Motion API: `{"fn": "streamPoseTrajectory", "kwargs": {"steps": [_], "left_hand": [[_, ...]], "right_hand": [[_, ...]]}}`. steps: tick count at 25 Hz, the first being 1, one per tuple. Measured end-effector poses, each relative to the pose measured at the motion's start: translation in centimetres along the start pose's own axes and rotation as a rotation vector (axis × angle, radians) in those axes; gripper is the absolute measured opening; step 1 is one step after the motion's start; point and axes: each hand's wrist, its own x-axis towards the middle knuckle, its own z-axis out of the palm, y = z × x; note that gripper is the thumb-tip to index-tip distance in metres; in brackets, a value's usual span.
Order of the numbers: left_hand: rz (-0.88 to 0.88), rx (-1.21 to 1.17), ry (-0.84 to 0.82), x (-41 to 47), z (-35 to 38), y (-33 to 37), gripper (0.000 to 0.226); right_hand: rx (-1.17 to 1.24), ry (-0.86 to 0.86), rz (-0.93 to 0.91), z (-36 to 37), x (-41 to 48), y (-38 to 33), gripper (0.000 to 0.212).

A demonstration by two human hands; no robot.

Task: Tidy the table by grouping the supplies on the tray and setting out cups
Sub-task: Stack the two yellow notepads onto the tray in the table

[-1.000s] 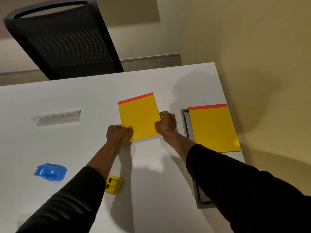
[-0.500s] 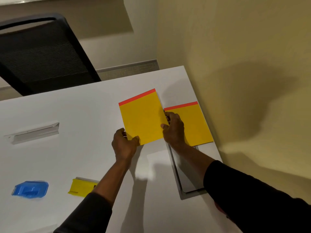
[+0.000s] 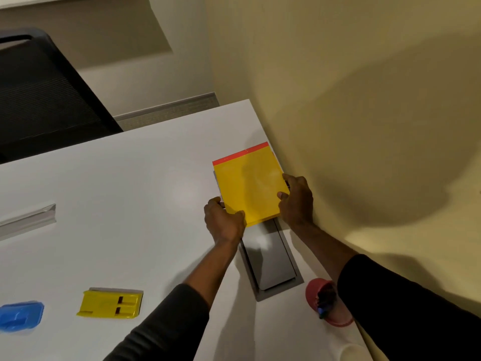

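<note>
Both hands hold a yellow notepad (image 3: pixel 248 185) with a red top strip, laid over the far end of the grey tray (image 3: pixel 270 261) by the wall. It covers a second yellow pad, of which only a thin edge shows. My left hand (image 3: pixel 223 221) pinches the pad's near left corner. My right hand (image 3: pixel 296 199) grips its right edge. A red cup (image 3: pixel 328 303) with dark pens inside lies on its side near the table's right edge, partly hidden by my right sleeve.
A yellow stapler-like item (image 3: pixel 112 303) and a blue plastic item (image 3: pixel 19 315) lie at the front left. A clear plastic holder (image 3: pixel 28 220) sits at the left. A black mesh chair (image 3: pixel 44 95) stands behind the white table (image 3: pixel 130 183). The wall runs along the right.
Both hands have carried the yellow pad to the right, from the table's middle onto the pad lying on the tray. The view has swung right, and the red cup came into sight.
</note>
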Motion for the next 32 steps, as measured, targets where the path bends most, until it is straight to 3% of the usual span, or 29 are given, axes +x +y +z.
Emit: {"fn": "streamPoseTrajectory", "kwargs": {"steps": [10, 26, 32], "left_hand": [[-0.076, 0.138, -0.041, 1.0, 4.0, -0.5, 0.075], [-0.079, 0.25, -0.105, 1.2, 5.6, -0.8, 0.075], [-0.067, 0.256, -0.099, 1.1, 5.7, -0.9, 0.075]], "right_hand": [[-0.231, 0.011, -0.134, 1.3, 0.0, 3.1, 0.062], [-0.473, -0.085, -0.128, 4.2, 0.7, 6.0, 0.059], [-0.473, -0.098, -0.136, 4.4, 0.6, 6.2, 0.048]]}}
